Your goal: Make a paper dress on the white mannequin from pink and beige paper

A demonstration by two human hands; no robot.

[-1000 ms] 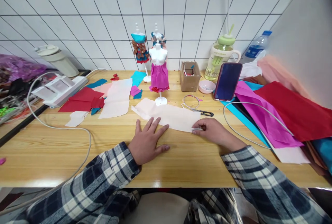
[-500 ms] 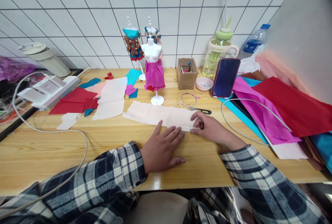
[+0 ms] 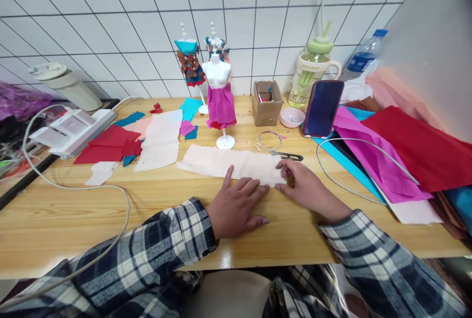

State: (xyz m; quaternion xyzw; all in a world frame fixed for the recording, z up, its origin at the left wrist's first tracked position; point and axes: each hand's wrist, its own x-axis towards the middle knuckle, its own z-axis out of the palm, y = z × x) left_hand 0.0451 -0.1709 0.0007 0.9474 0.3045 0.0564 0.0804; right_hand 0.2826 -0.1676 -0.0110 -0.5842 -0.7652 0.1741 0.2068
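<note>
A pale pink strip of fabric lies lengthwise on the wooden table in front of me. My left hand rests flat with fingers spread, its fingertips pressing the strip's near edge. At the strip's right end, my right hand is curled, thumb and fingers pinching the corner of the cloth. Just beyond that hand lie black thread snips and a loop of thin wire or cord. Behind the strip stands a small white mannequin wearing a magenta skirt.
Fabric scraps, including a pale piece and red pieces, lie left. A cardboard box, pink dish, phone and drink bottle stand behind. Coloured fabrics pile up right; a white cable crosses my left sleeve.
Both hands keep their places at the strip, with only slight finger shifts; the left hand's fingers have edged a little along the near edge. The view has shifted slightly.
</note>
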